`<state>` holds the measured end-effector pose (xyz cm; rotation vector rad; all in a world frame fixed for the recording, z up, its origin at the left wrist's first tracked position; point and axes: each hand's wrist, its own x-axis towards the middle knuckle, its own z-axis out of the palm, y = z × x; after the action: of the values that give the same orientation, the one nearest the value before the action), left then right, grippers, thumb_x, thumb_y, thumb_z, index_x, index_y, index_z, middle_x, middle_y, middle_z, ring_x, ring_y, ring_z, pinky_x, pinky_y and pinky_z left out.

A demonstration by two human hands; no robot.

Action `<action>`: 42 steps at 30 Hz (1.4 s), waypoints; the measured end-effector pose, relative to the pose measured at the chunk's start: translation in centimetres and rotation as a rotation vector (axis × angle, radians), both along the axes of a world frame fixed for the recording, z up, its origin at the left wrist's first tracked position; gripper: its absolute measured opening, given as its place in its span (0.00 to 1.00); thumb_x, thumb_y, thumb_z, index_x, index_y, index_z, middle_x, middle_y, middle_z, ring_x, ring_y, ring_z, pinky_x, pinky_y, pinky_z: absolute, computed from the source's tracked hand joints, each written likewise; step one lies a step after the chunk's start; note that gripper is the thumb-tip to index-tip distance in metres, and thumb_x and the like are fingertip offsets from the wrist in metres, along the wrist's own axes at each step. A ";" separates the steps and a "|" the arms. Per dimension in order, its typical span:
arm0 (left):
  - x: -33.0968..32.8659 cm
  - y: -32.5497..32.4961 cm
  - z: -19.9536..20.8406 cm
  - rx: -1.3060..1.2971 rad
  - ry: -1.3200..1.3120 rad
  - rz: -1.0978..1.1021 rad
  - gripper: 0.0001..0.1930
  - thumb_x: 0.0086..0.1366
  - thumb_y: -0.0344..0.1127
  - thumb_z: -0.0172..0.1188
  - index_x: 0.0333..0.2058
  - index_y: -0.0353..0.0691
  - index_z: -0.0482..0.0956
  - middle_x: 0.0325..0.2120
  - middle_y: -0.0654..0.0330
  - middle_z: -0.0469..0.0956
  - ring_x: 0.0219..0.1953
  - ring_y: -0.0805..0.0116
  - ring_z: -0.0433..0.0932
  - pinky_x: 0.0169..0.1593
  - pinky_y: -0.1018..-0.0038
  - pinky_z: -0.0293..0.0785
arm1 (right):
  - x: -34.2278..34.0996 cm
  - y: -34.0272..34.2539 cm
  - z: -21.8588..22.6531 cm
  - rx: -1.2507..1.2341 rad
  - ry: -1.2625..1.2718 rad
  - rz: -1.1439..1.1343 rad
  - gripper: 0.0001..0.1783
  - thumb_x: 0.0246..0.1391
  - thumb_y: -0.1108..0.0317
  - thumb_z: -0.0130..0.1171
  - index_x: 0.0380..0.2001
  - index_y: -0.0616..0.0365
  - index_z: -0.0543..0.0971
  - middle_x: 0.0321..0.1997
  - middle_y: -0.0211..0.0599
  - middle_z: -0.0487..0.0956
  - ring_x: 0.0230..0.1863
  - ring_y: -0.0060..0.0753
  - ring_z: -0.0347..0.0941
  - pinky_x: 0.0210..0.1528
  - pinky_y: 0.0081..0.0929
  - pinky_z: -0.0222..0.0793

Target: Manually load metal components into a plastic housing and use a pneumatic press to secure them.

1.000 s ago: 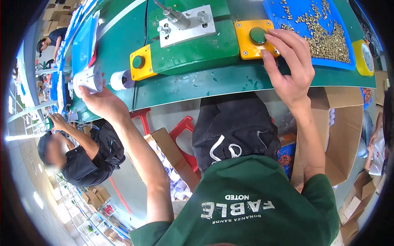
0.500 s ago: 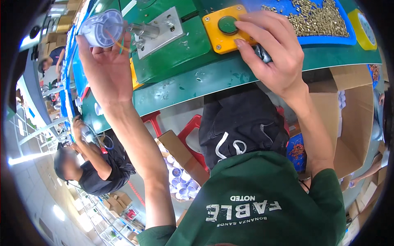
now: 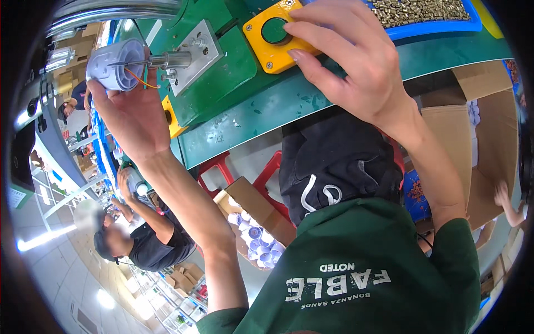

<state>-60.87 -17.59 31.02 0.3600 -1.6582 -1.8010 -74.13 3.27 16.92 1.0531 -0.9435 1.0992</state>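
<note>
My left hand (image 3: 139, 114) holds a pale lavender, cup-shaped plastic housing (image 3: 105, 68), with palm up and fingers partly hidden behind it. The housing's ribbed open side faces a metal post (image 3: 173, 59) on a bolted steel plate (image 3: 201, 60). Thin orange and yellow wires (image 3: 140, 79) trail out of it. Whether the post touches the housing I cannot tell. Over a yellow button box (image 3: 253, 34), my right hand (image 3: 356, 69) has its fingers apart and grips nothing. Its index fingertip lies at the rim of the green button (image 3: 274, 31), with the thumb at the box's edge.
A blue tray (image 3: 439, 26) of small brass pieces stands at the upper right. Polished metal bars (image 3: 117, 14) cross the upper left. Below the green table edge are a carton of white and lavender cups (image 3: 260, 245) and a large open carton (image 3: 492, 133). A co-worker (image 3: 158, 245) is at the left.
My view has shifted, bringing the metal bars into sight at the upper left. My left hand still holds the housing by the post, and my right hand remains at the button.
</note>
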 end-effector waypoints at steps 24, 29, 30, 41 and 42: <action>9.4 -2.1 -8.4 -1.469 -0.276 0.638 0.09 0.64 0.32 0.64 0.42 0.38 0.81 0.38 0.58 0.83 0.41 0.60 0.81 0.47 0.67 0.73 | 4.8 3.5 3.2 0.659 -0.596 -0.084 0.15 0.41 0.71 0.66 0.37 0.55 0.81 0.46 0.37 0.77 0.48 0.45 0.72 0.49 0.39 0.71; 9.6 -3.0 -9.0 -1.505 -0.261 0.646 0.09 0.65 0.33 0.63 0.42 0.39 0.79 0.41 0.60 0.82 0.44 0.60 0.79 0.50 0.66 0.70 | 5.1 3.4 3.5 0.680 -0.611 -0.121 0.14 0.43 0.69 0.66 0.37 0.54 0.81 0.46 0.38 0.77 0.49 0.45 0.71 0.49 0.39 0.70; 9.7 -2.9 -9.2 -1.478 -0.281 0.637 0.09 0.64 0.32 0.63 0.42 0.38 0.78 0.41 0.59 0.82 0.45 0.60 0.78 0.51 0.66 0.70 | 5.2 3.6 3.7 0.695 -0.623 -0.118 0.14 0.43 0.69 0.66 0.37 0.54 0.81 0.46 0.38 0.76 0.49 0.45 0.71 0.49 0.39 0.70; 9.8 -2.2 -8.6 -1.229 -0.230 0.560 0.17 0.62 0.32 0.66 0.47 0.36 0.73 0.47 0.53 0.78 0.51 0.57 0.73 0.55 0.64 0.68 | -2.0 8.5 6.5 1.129 -0.949 -0.248 0.09 0.51 0.70 0.63 0.35 0.61 0.83 0.34 0.48 0.81 0.41 0.51 0.77 0.47 0.43 0.72; 9.7 -2.3 -8.7 -1.219 -0.224 0.568 0.18 0.62 0.33 0.66 0.48 0.36 0.73 0.49 0.52 0.76 0.52 0.56 0.72 0.56 0.64 0.67 | -2.2 8.3 6.7 1.126 -0.942 -0.251 0.09 0.51 0.70 0.63 0.35 0.61 0.83 0.34 0.48 0.81 0.41 0.51 0.77 0.47 0.43 0.72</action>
<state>-51.17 -19.87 22.33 0.3957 -2.1719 -0.1915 -76.37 11.62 23.66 1.1967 -2.5622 0.7866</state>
